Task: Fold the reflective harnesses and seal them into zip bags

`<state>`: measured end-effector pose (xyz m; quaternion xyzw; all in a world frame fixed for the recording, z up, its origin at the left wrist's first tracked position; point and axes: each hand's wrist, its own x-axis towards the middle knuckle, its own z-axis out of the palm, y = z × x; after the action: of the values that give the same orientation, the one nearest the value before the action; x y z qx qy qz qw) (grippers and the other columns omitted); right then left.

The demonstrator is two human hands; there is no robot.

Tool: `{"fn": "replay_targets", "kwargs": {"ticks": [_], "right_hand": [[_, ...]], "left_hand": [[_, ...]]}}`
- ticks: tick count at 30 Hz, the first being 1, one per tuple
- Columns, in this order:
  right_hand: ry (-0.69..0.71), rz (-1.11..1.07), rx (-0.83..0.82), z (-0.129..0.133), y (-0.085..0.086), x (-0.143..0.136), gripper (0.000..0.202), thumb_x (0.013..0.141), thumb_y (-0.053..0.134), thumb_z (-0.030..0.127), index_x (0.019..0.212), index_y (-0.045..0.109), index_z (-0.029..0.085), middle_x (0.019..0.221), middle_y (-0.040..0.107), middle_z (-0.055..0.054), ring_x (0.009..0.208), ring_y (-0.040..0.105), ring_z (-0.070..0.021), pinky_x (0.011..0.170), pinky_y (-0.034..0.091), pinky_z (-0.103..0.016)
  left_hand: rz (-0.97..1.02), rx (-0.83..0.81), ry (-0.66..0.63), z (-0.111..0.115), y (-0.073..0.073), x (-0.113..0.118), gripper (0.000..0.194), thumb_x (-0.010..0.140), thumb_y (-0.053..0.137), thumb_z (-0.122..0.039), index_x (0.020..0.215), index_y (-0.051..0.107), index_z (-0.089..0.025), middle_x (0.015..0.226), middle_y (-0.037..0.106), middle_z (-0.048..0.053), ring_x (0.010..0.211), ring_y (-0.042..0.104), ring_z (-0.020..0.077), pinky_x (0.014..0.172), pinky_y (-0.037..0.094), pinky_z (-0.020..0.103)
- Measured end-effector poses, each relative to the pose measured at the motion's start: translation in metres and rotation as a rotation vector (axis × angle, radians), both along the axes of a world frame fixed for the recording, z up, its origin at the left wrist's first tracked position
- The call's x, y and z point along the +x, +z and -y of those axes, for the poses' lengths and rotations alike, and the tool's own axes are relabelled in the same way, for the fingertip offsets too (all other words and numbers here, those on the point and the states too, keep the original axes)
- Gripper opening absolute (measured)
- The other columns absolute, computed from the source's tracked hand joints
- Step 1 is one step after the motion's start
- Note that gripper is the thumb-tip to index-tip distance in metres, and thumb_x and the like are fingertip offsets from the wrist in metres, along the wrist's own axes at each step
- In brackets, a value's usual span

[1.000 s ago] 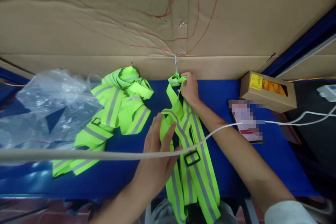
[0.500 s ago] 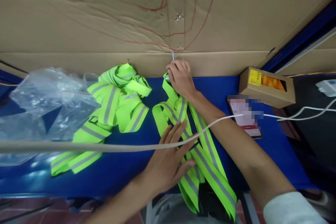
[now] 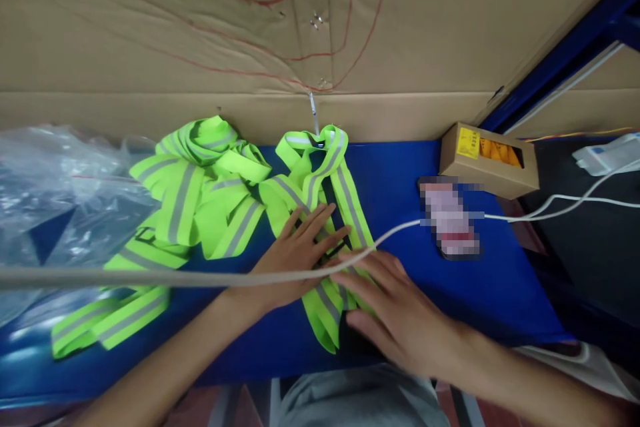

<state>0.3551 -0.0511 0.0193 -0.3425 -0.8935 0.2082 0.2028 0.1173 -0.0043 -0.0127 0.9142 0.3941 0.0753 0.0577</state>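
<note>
Apparently arranging reflective straps point(image 3: 350, 201) with left hand point(image 3: 293, 255) at 8 o'clock, right hand point(image 3: 400, 310) at 4, fingers loosely spread; probably needs aligning next.

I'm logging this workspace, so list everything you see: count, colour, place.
Strap bundles: two, neon green and grey, left and centre
Plastic: count unclear, clear, far left
Box: one, brown, right rear
Phone: one, pinkish screen, right
Cable: count unclear, white, crossing front
Device: one, white, far right
Table: one, blue, beneath
Cardboard wall: one, brown, behind
Left hand: one, bare, over centre straps
Right hand: one, bare, over centre straps
Lap: one, grey, bottom
</note>
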Motion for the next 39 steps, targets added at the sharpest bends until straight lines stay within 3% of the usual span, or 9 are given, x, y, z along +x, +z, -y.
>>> {"fn": "replay_targets", "kwargs": {"ticks": [3, 6, 9, 16, 21, 25, 28, 33, 39], "right_hand": [[0.036, 0.047, 0.167, 0.039, -0.003, 0.013, 0.057, 0.097, 0.054, 0.059, 0.135, 0.062, 0.017, 0.129, 0.070, -0.013, 0.117, 0.062, -0.0290, 0.103, 0.052, -0.046], [0.022, 0.121, 0.256, 0.057, -0.019, 0.017, 0.035, 0.104, 0.049, 0.034, 0.128, 0.067, 0.016, 0.122, 0.073, -0.009, 0.113, 0.064, -0.0262, 0.103, 0.053, -0.040], [0.115, 0.102, 0.287, 0.060, -0.032, 0.020, 0.035, 0.102, 0.043, 0.016, 0.127, 0.068, 0.013, 0.122, 0.073, -0.008, 0.118, 0.063, -0.0250, 0.109, 0.051, -0.037], [0.227, 0.064, 0.095, 0.044, -0.026, 0.036, 0.038, 0.102, 0.051, 0.018, 0.140, 0.058, 0.017, 0.136, 0.067, -0.007, 0.136, 0.055, -0.0185, 0.125, 0.036, -0.040], [0.186, 0.137, 0.121, 0.040, -0.024, 0.046, 0.053, 0.100, 0.059, 0.044, 0.145, 0.054, 0.017, 0.145, 0.062, -0.009, 0.141, 0.050, -0.0218, 0.126, 0.032, -0.043], [0.181, 0.117, 0.184, 0.034, -0.025, 0.053, 0.061, 0.098, 0.055, 0.058, 0.145, 0.054, 0.020, 0.146, 0.061, -0.006, 0.142, 0.049, -0.0213, 0.127, 0.030, -0.042], [0.049, 0.149, 0.134, 0.022, -0.021, 0.074, 0.076, 0.095, 0.053, 0.065, 0.153, 0.044, 0.017, 0.151, 0.055, -0.013, 0.145, 0.045, -0.0272, 0.123, 0.036, -0.049], [-0.192, 0.260, 0.087, 0.011, -0.023, 0.113, 0.071, 0.101, 0.051, 0.039, 0.163, 0.022, 0.023, 0.162, 0.038, -0.013, 0.151, 0.035, -0.0296, 0.116, 0.043, -0.057], [-0.464, 0.223, 0.238, -0.011, -0.034, 0.130, 0.064, 0.101, 0.051, 0.039, 0.160, 0.032, 0.029, 0.161, 0.040, -0.016, 0.149, 0.037, -0.0345, 0.118, 0.034, -0.063]], "left_hand": [[0.055, 0.002, -0.014, 0.000, 0.004, 0.003, 0.054, 0.101, 0.044, -0.026, 0.155, 0.036, -0.025, 0.169, 0.020, 0.013, 0.158, 0.016, 0.0316, 0.126, 0.020, 0.061], [0.089, -0.025, -0.142, 0.000, 0.005, 0.011, 0.056, 0.102, 0.043, -0.027, 0.157, 0.032, -0.028, 0.169, 0.022, 0.008, 0.157, 0.019, 0.0283, 0.129, 0.013, 0.057], [0.055, -0.035, -0.233, -0.003, 0.003, 0.018, 0.057, 0.103, 0.045, -0.038, 0.157, 0.032, -0.028, 0.168, 0.025, 0.008, 0.156, 0.022, 0.0282, 0.130, 0.009, 0.057], [0.029, 0.047, -0.195, -0.003, -0.004, 0.016, 0.053, 0.102, 0.049, -0.041, 0.153, 0.040, -0.031, 0.165, 0.034, 0.007, 0.153, 0.032, 0.0267, 0.130, 0.013, 0.053], [0.045, 0.065, -0.132, -0.006, -0.003, 0.019, 0.044, 0.102, 0.047, -0.035, 0.145, 0.051, -0.026, 0.153, 0.049, 0.013, 0.148, 0.040, 0.0297, 0.127, 0.020, 0.058], [0.049, 0.056, -0.080, -0.012, -0.001, 0.024, 0.036, 0.101, 0.046, -0.035, 0.132, 0.060, -0.023, 0.139, 0.057, 0.016, 0.142, 0.045, 0.0333, 0.123, 0.024, 0.063], [0.036, 0.023, -0.060, -0.015, -0.001, 0.024, 0.036, 0.100, 0.046, -0.036, 0.131, 0.060, -0.023, 0.141, 0.055, 0.017, 0.143, 0.043, 0.0348, 0.122, 0.023, 0.064], [0.066, 0.000, 0.012, -0.015, -0.004, 0.025, 0.033, 0.102, 0.044, -0.038, 0.127, 0.060, -0.025, 0.141, 0.055, 0.015, 0.141, 0.046, 0.0314, 0.123, 0.021, 0.063], [0.062, 0.008, 0.007, -0.013, -0.001, 0.025, 0.032, 0.102, 0.044, -0.035, 0.128, 0.059, -0.024, 0.137, 0.055, 0.014, 0.139, 0.046, 0.0300, 0.124, 0.021, 0.063]]}}
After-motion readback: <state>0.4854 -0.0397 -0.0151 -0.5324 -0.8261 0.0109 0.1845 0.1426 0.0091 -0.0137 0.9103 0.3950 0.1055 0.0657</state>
